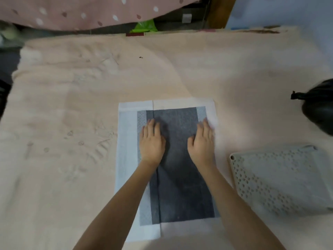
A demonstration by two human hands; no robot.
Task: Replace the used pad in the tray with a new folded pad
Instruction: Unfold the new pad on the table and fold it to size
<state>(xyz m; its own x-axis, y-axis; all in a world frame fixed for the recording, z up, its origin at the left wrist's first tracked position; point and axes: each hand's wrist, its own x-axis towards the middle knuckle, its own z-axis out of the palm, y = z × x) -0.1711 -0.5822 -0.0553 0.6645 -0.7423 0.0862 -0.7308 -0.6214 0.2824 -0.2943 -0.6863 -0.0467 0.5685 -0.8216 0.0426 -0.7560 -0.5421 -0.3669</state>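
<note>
No readable text, label, brand or number anywhere here: nothing printed shows on the pad (180, 159), the perforated tray (281, 179) or the green packet (144, 27).

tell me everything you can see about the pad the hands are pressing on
The pad lies flat on the peach blanket, long side running away from the viewer. It has a dark grey centre, lighter patterned grey strips beside it and a white border. A lengthwise fold line shows left of centre. The left hand and right hand rest palm-down on its far half.
</note>
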